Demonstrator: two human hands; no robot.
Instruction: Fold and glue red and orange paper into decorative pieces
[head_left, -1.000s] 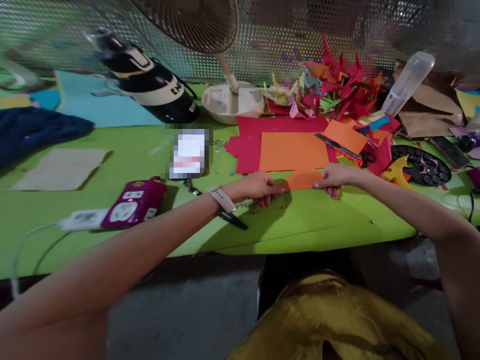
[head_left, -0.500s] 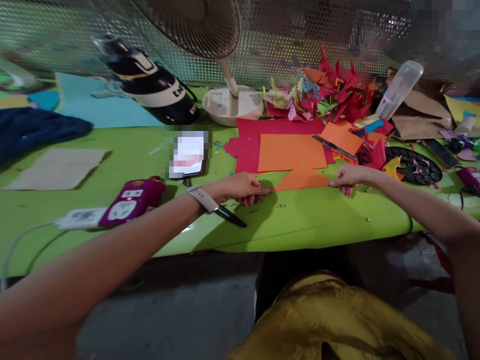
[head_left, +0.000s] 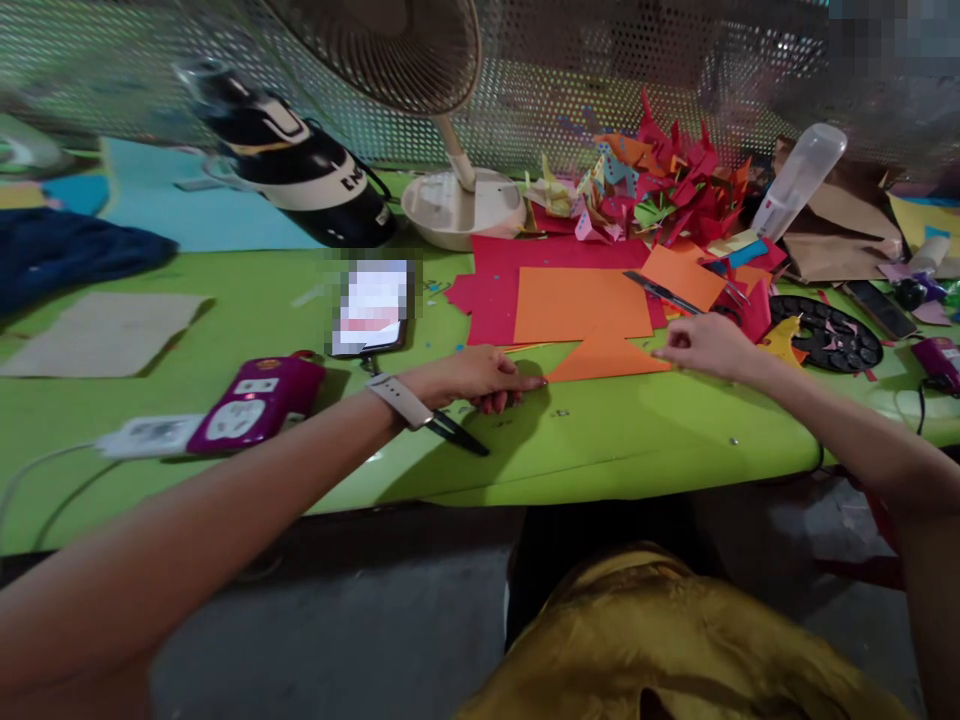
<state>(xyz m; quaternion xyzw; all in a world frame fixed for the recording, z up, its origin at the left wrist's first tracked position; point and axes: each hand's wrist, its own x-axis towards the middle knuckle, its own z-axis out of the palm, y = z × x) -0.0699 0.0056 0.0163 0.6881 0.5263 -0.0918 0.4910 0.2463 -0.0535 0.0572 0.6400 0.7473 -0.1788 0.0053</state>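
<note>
An orange paper folded into a triangle (head_left: 607, 358) lies on the green table (head_left: 600, 440). My left hand (head_left: 480, 375) presses its left tip with an outstretched finger, the other fingers curled under. My right hand (head_left: 701, 345) pinches the triangle's right corner, fingers closed on the paper. Behind it lies a flat orange sheet (head_left: 581, 303) on red paper (head_left: 495, 290). A white watch sits on my left wrist (head_left: 397, 400).
A phone (head_left: 371, 310), a purple power strip (head_left: 251, 400), a fan base (head_left: 461, 205), a black-and-white bottle (head_left: 300, 170), a pile of folded paper shapes (head_left: 652, 185), scissors (head_left: 664, 293), a black round tray (head_left: 829, 330) and a clear bottle (head_left: 799, 180) crowd the table.
The orange paper has been flattened into a wider triangle. My hands moved apart along its lower edge; the right hand then lifted slightly at the right corner.
</note>
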